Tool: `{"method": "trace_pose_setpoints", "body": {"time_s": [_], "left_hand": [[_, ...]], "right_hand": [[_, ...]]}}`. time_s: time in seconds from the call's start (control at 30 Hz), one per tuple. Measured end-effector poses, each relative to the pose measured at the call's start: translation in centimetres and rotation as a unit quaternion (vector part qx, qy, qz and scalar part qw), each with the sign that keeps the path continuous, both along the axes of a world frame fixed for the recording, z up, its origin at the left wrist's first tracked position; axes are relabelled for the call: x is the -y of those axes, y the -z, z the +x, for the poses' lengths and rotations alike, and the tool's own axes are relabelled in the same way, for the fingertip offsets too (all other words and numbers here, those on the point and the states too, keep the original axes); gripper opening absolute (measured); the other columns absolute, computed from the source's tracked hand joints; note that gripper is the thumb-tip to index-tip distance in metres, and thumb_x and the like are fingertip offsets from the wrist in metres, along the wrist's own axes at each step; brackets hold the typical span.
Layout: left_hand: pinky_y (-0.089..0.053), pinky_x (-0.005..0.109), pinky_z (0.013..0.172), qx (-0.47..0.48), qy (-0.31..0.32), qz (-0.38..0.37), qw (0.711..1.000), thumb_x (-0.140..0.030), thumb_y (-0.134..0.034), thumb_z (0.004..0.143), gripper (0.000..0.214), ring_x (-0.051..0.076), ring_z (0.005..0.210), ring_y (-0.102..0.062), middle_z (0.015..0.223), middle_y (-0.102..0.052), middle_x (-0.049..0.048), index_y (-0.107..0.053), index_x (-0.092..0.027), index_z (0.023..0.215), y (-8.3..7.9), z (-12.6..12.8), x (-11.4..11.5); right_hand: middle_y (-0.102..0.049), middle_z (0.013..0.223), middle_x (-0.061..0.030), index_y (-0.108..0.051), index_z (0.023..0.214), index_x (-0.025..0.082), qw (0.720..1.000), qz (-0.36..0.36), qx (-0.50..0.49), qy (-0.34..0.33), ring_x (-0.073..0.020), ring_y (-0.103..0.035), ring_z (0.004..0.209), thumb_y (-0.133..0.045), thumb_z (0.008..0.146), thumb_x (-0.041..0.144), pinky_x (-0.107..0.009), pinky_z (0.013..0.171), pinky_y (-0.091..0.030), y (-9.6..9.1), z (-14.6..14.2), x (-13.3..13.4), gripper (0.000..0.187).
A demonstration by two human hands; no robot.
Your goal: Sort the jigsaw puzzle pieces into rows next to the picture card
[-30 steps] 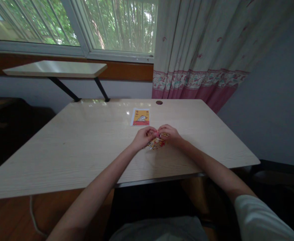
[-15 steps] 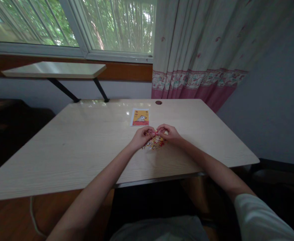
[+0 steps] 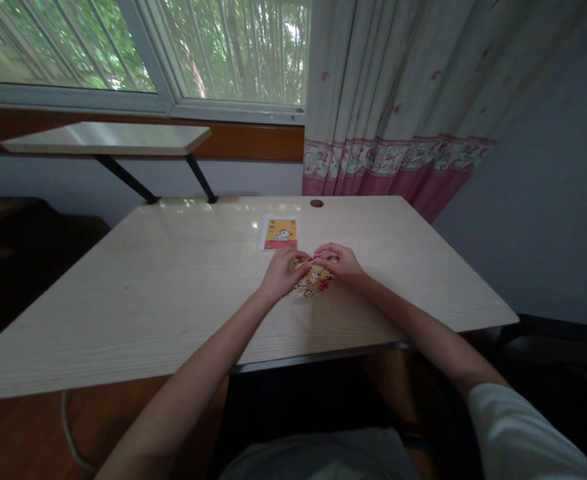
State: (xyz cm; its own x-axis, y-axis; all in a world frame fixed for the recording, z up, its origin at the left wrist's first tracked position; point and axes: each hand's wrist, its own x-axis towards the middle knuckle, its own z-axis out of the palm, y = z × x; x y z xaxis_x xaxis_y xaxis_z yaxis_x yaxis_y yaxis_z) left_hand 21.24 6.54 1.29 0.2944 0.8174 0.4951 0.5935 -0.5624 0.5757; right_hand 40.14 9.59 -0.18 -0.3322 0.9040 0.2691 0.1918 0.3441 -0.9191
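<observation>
The person wears a white short sleeve (image 3: 523, 433) and grey clothing (image 3: 318, 457).

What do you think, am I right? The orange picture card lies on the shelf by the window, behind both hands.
No. In the head view the orange picture card lies on the table, not the shelf, behind the left hand and right hand.

Single view, head-worn. The camera looks forward and down across the surface (image 3: 173, 287) from its near edge, facing the window (image 3: 123, 47) and curtain (image 3: 398, 87) on the far wall. Both forearms enter from the bottom edge. The left hand (image 3: 278, 273) and right hand (image 3: 341, 263) meet near frame centre. The wide lens bows the edges.
</observation>
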Motion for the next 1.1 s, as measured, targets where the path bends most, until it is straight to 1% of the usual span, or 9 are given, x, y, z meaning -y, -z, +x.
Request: {"method": "trace_pose_setpoints", "body": {"time_s": [0.13, 0.27, 0.37, 0.5, 0.63, 0.73, 0.83, 0.97, 1.1], "left_hand": [[-0.041, 0.032, 0.080, -0.022, -0.008, 0.037, 0.999, -0.031, -0.057, 0.081, 0.017, 0.019, 0.089, -0.053, 0.088, -0.062, 0.0051, -0.063, -0.018, 0.090, -0.13, -0.21, 0.18], [-0.041, 0.032, 0.079, -0.068, -0.008, 0.078, 0.995, -0.033, -0.052, 0.084, 0.021, 0.020, 0.087, -0.051, 0.088, -0.059, 0.0067, -0.063, -0.017, 0.091, -0.17, -0.42, 0.32], [-0.041, 0.034, 0.076, -0.105, -0.009, 0.105, 0.989, -0.034, -0.048, 0.086, 0.023, 0.021, 0.086, -0.050, 0.088, -0.058, 0.0078, -0.062, -0.016, 0.092, -0.18, -0.52, 0.37], [-0.041, 0.034, 0.073, -0.146, -0.008, 0.152, 0.977, -0.034, -0.050, 0.085, 0.022, 0.021, 0.084, -0.050, 0.087, -0.059, 0.0080, -0.061, -0.016, 0.092, -0.15, -0.61, 0.27], [-0.040, 0.033, 0.072, -0.152, -0.010, 0.174, 0.973, -0.032, -0.049, 0.086, 0.020, 0.020, 0.082, -0.050, 0.084, -0.059, 0.0072, -0.061, -0.016, 0.091, -0.24, -0.62, 0.24], [-0.040, 0.033, 0.073, -0.141, -0.018, 0.172, 0.975, -0.031, -0.048, 0.086, 0.020, 0.020, 0.083, -0.051, 0.085, -0.059, 0.0068, -0.060, -0.017, 0.093, -0.36, -0.66, 0.29], [-0.041, 0.033, 0.074, -0.141, -0.020, 0.168, 0.975, -0.032, -0.048, 0.086, 0.021, 0.021, 0.083, -0.050, 0.085, -0.059, 0.0070, -0.061, -0.016, 0.093, -0.39, -0.77, 0.29], [-0.040, 0.034, 0.075, -0.137, -0.023, 0.166, 0.976, -0.032, -0.049, 0.085, 0.021, 0.021, 0.084, -0.050, 0.085, -0.059, 0.0071, -0.061, -0.016, 0.091, -0.36, -0.85, 0.26], [-0.040, 0.034, 0.074, -0.141, -0.020, 0.158, 0.977, -0.032, -0.049, 0.085, 0.021, 0.021, 0.083, -0.050, 0.084, -0.059, 0.0070, -0.061, -0.017, 0.091, -0.37, -0.76, 0.29]], "right_hand": [[-0.067, 0.075, -0.0021, -0.061, 0.087, 0.017, 1.000, -0.005, -0.013, -0.001, -0.0144, -0.064, 0.069, -0.069, 0.067, 0.041, -0.026, 0.065, -0.051, 0.01, -0.13, 0.14, 0.032], [-0.068, 0.074, -0.0017, -0.060, 0.087, 0.017, 1.000, -0.013, -0.017, -0.012, -0.0146, -0.064, 0.069, -0.069, 0.066, 0.040, -0.026, 0.067, -0.051, -0.03, -0.16, 0.22, 0.032], [-0.068, 0.074, -0.0018, -0.060, 0.087, 0.017, 1.000, -0.014, -0.019, -0.016, -0.0147, -0.064, 0.069, -0.069, 0.066, 0.040, -0.026, 0.067, -0.051, -0.08, -0.17, 0.23, 0.033], [-0.068, 0.074, -0.0019, -0.060, 0.085, 0.017, 0.999, -0.016, -0.027, -0.016, -0.0146, -0.064, 0.068, -0.070, 0.065, 0.041, -0.026, 0.067, -0.050, -0.06, -0.35, 0.29, 0.032], [-0.067, 0.071, -0.0012, -0.059, 0.085, 0.018, 1.000, -0.008, -0.018, -0.021, -0.0146, -0.063, 0.066, -0.069, 0.066, 0.042, -0.026, 0.065, -0.050, -0.10, -0.45, 0.49, 0.032], [-0.067, 0.075, -0.0018, -0.060, 0.088, 0.018, 0.999, 0.040, 0.007, -0.017, -0.0147, -0.063, 0.070, -0.068, 0.068, 0.041, -0.027, 0.069, -0.049, -0.36, -0.22, 0.60, 0.031], [-0.067, 0.084, -0.0038, -0.062, 0.094, 0.019, 0.991, 0.118, 0.061, -0.013, -0.0152, -0.062, 0.076, -0.066, 0.071, 0.039, -0.028, 0.073, -0.048, -0.70, 0.16, 0.57, 0.031], [-0.068, 0.086, -0.0055, -0.065, 0.090, 0.019, 0.962, 0.242, 0.129, -0.004, -0.0162, -0.061, 0.080, -0.060, 0.078, 0.041, -0.029, 0.075, -0.046, -0.90, 0.44, 0.41, 0.026], [-0.068, 0.083, -0.0056, -0.066, 0.089, 0.020, 0.934, 0.312, 0.175, 0.015, -0.0164, -0.060, 0.078, -0.055, 0.082, 0.043, -0.030, 0.075, -0.045, -0.79, 0.51, 0.30, 0.027]]}}
